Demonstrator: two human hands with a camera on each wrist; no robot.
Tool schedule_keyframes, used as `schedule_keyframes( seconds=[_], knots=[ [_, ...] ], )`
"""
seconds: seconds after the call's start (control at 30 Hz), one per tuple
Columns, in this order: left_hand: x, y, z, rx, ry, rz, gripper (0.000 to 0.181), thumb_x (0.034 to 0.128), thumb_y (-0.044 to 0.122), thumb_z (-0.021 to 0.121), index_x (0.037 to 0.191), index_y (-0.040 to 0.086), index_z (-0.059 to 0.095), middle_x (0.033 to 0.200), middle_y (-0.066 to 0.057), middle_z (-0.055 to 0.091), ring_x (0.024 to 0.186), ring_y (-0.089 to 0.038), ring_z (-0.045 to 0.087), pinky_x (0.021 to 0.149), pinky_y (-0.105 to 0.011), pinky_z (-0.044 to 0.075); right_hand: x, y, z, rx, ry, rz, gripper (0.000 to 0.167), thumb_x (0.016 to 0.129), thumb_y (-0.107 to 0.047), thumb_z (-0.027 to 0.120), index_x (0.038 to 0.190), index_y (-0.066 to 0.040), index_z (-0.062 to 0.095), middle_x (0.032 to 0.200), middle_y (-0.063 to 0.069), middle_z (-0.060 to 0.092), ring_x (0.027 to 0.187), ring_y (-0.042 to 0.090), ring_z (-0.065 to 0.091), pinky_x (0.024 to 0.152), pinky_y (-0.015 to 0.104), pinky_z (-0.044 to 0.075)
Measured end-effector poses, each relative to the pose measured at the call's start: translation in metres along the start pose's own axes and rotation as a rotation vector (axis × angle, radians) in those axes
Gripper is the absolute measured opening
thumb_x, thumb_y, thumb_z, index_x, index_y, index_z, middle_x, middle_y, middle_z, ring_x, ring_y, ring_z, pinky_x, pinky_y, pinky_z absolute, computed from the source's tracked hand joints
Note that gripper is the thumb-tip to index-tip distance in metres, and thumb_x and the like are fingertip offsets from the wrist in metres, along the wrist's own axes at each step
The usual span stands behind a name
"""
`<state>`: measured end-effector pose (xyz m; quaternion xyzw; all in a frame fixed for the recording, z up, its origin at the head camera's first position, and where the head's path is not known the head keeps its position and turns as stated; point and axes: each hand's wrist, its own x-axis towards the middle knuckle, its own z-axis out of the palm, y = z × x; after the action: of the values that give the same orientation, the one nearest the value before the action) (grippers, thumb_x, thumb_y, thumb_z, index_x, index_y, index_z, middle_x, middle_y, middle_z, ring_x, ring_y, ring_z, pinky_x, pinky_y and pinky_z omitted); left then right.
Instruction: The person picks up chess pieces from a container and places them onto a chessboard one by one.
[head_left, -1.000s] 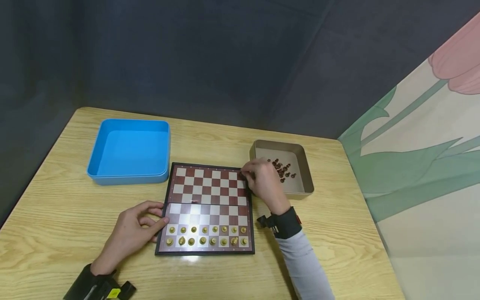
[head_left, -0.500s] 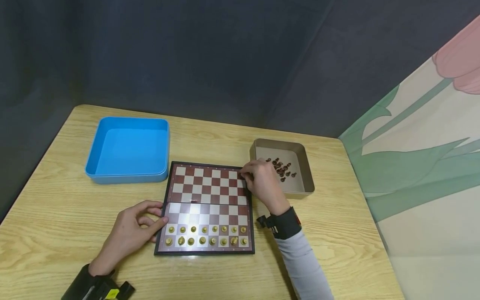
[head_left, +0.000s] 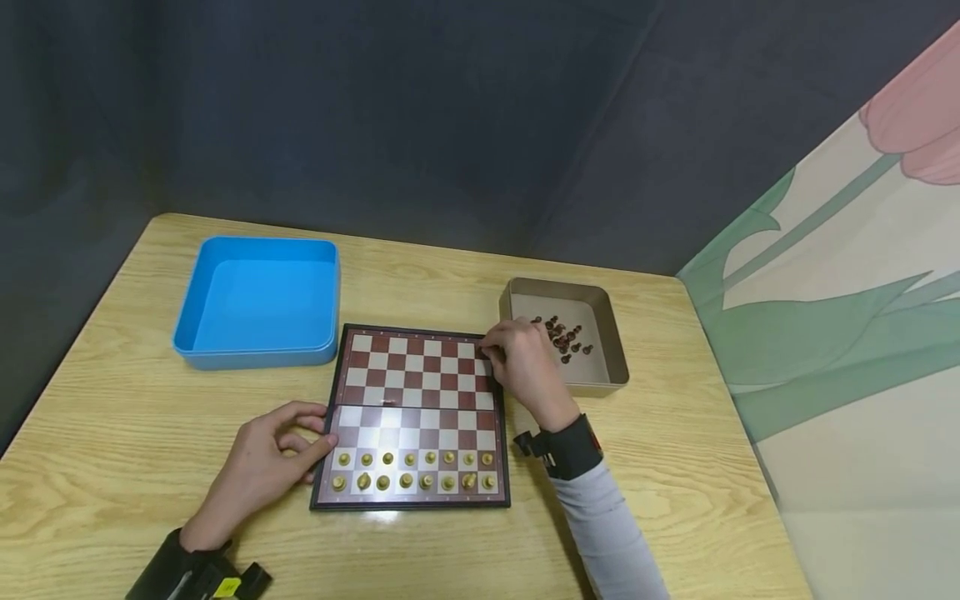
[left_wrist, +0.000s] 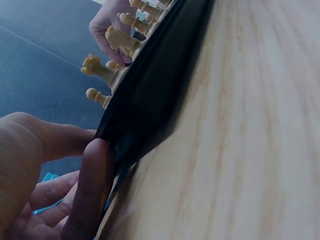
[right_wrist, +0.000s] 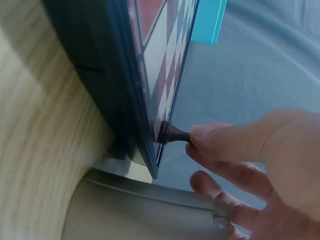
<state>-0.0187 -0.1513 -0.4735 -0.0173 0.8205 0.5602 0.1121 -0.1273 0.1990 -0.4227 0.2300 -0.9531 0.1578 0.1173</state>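
Note:
A brown-and-white chessboard (head_left: 435, 421) with a black rim lies on the table. My left hand (head_left: 266, 454) pinches its left edge, thumb on top and a finger against the underside in the left wrist view. At the far right corner, my right hand (head_left: 528, 367) holds a dark brown chess piece (right_wrist: 172, 134) by its upper part between thumb and finger. The piece's base touches the corner square; its top is hidden by the fingers. Two rows of cream chess pieces (head_left: 406, 481) stand along the near side of the board.
A grey-beige box (head_left: 617, 354) holding several dark chess pieces (head_left: 562, 337) stands right behind my right hand. To the far left is a blue tray (head_left: 258, 358). Dark cloth (head_left: 420, 125) hangs behind the wooden table (head_left: 675, 442).

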Motion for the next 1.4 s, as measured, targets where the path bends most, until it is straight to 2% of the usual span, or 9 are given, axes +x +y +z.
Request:
schedule_keyframes(
  seconds=[0.13,0.27,0.4,0.53,0.7,0.83,1.07,1.23,1.4],
  knots=[
    [0.001,-0.001,0.0,0.032,0.011,0.019,0.048,0.0939,0.018,0.085,0.135,0.001,0.067,0.11,-0.013,0.075,0.069,-0.01,0.074,0.058,-0.028,0.062,-0.001,0.0,-0.004,0.054,-0.012,0.001,0.007,0.096,-0.009,0.08,0.101,-0.009,0.085,0.109,0.007,0.079,0.101,0.031,0.069,0.092,0.052,0.051],
    [0.003,-0.002,-0.001,0.07,0.023,0.039,0.045,0.0938,0.02,0.085,0.132,0.003,0.069,0.108,-0.011,0.075,0.07,-0.01,0.074,0.06,-0.023,0.056,-0.001,0.004,-0.015,0.125,0.023,-0.029,0.01,0.097,-0.008,0.079,0.104,-0.004,0.084,0.113,0.012,0.077,0.106,0.035,0.069,0.097,0.052,0.053],
    [0.003,-0.004,-0.002,0.087,0.017,0.037,0.044,0.0946,0.021,0.085,0.131,0.003,0.069,0.107,-0.01,0.075,0.07,-0.01,0.073,0.062,-0.022,0.055,-0.003,0.016,-0.033,0.143,0.055,-0.028,0.01,0.097,-0.003,0.078,0.105,0.0,0.082,0.11,0.014,0.077,0.099,0.033,0.072,0.087,0.047,0.061],
    [0.003,-0.005,0.0,0.099,0.016,0.041,0.041,0.0954,0.019,0.083,0.131,0.003,0.069,0.106,-0.01,0.075,0.07,-0.01,0.073,0.062,-0.022,0.056,-0.012,0.036,-0.051,0.152,0.031,0.077,0.013,0.097,0.002,0.074,0.108,0.004,0.081,0.108,0.017,0.077,0.089,0.03,0.074,0.074,0.044,0.063],
    [0.004,-0.003,0.0,0.115,0.026,0.037,0.041,0.0964,0.021,0.082,0.131,0.004,0.069,0.107,-0.011,0.074,0.069,-0.01,0.073,0.062,-0.022,0.057,-0.022,0.063,-0.064,0.132,-0.076,0.267,0.017,0.098,0.006,0.07,0.112,0.006,0.079,0.111,0.022,0.076,0.087,0.031,0.073,0.07,0.043,0.061],
    [0.004,-0.002,0.0,0.133,0.024,0.009,0.042,0.0964,0.024,0.082,0.131,0.005,0.069,0.108,-0.011,0.074,0.069,-0.011,0.073,0.062,-0.022,0.057,-0.029,0.077,-0.064,0.093,-0.168,0.354,0.017,0.096,0.007,0.069,0.109,0.007,0.08,0.105,0.023,0.078,0.081,0.029,0.073,0.065,0.04,0.061],
    [0.004,-0.004,0.0,0.146,0.022,0.022,0.041,0.0961,0.022,0.083,0.131,0.005,0.07,0.105,-0.01,0.074,0.067,-0.01,0.071,0.058,-0.023,0.056,-0.034,0.087,-0.053,0.06,-0.215,0.433,0.014,0.093,0.008,0.073,0.104,0.005,0.081,0.101,0.02,0.078,0.082,0.027,0.071,0.069,0.042,0.062],
    [0.005,-0.004,0.0,0.164,0.025,0.044,0.04,0.0966,0.02,0.082,0.131,0.006,0.07,0.103,-0.008,0.074,0.064,-0.009,0.069,0.056,-0.023,0.054,-0.034,0.09,-0.049,0.035,-0.253,0.449,0.014,0.094,0.006,0.074,0.106,0.004,0.081,0.103,0.02,0.078,0.086,0.028,0.073,0.071,0.043,0.063],
    [0.004,-0.006,0.002,0.174,0.027,0.061,0.04,0.0966,0.019,0.081,0.131,0.004,0.07,0.101,-0.008,0.075,0.064,-0.008,0.07,0.056,-0.022,0.054,-0.034,0.091,-0.046,0.033,-0.253,0.445,0.012,0.094,0.006,0.075,0.102,0.002,0.082,0.1,0.019,0.078,0.081,0.026,0.072,0.068,0.041,0.062]
  ],
)
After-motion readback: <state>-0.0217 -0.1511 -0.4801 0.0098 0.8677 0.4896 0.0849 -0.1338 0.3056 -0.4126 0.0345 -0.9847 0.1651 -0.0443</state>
